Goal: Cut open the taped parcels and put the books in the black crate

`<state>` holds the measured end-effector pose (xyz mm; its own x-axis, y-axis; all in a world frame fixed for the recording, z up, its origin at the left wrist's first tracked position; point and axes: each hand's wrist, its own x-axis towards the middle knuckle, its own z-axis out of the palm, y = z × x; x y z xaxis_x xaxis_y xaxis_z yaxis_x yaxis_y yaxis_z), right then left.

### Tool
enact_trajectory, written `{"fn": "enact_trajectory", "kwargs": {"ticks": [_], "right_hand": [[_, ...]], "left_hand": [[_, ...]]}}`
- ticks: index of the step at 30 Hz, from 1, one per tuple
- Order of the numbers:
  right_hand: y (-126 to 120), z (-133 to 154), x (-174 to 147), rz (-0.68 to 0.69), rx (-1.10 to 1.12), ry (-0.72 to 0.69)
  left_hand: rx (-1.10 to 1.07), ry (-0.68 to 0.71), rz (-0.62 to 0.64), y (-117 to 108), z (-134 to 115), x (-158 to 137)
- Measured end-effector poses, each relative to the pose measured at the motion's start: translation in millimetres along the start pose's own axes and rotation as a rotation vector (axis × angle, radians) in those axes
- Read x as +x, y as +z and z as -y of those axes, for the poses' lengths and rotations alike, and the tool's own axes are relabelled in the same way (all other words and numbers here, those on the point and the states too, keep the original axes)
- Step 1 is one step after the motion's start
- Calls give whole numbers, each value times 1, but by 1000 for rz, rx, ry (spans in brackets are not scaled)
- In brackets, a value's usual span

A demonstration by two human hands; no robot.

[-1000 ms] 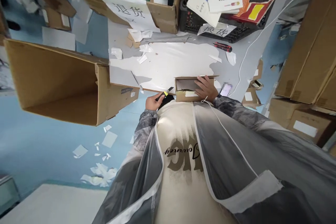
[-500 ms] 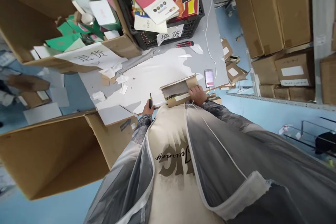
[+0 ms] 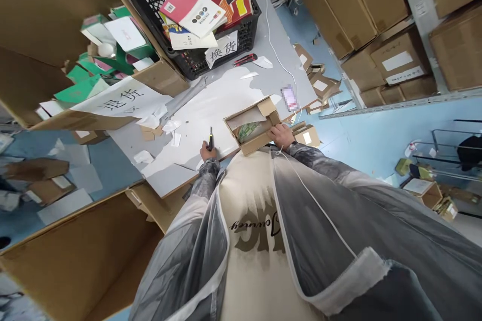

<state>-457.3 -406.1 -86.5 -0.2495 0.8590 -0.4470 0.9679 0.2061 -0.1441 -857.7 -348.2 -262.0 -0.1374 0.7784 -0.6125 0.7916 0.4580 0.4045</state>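
A small utility knife [image 3: 211,139] is gripped in the left hand [image 3: 207,152], the fingers curled tight around its handle so that the blade end stands up and away from the body. The hand is rested on the near edge of the tabletop [image 3: 226,98], on a patch of white paper. Just beyond this hand, torn paper scraps [image 3: 158,123] and small bits of cardboard are scattered over the surface.

An opened cardboard box [image 3: 253,128] is held at its near right corner by the right hand [image 3: 281,136]; the fingers are wrapped over the box edge, with the thumb side toward the body. The box is set on the tabletop at its near edge, between the two hands and closer to the right one. Its flaps are folded outward, and something green and pale [image 3: 247,132] is seen inside, too small to be made out.

Just beyond the right hand, a phone [image 3: 289,98] is laid flat, with a white cable [image 3: 271,35] run away from it. Farther from both hands, a red cutter [image 3: 244,59] is placed before a black crate [image 3: 196,20] filled with booklets. Far beyond the left hand, a large carton [image 3: 124,67] with green packets and a paper sign is seen.
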Motion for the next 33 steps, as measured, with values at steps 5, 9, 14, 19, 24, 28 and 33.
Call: {"fn": "enact_trajectory", "kwargs": {"ticks": [5, 9, 14, 19, 24, 28, 33], "right_hand": [[14, 17, -2, -6, 3, 42], [17, 25, -2, 22, 7, 6], [3, 18, 4, 134, 9, -25], [-18, 0, 22, 128, 117, -182], [-35, -15, 41, 225, 290, -36], [-39, -27, 51, 283, 140, 244], [-25, -32, 59, 159, 111, 428]], "left_hand": [[54, 18, -62, -3, -3, -5], [142, 39, -94, -1, -6, -11], [182, 67, -51, -3, -13, -14], [93, 55, -131, -10, -41, -27], [-151, 161, -122, -10, -83, -48], [-152, 175, -35, -2, -116, -60], [26, 1, 20, 6, -147, -60]]}}
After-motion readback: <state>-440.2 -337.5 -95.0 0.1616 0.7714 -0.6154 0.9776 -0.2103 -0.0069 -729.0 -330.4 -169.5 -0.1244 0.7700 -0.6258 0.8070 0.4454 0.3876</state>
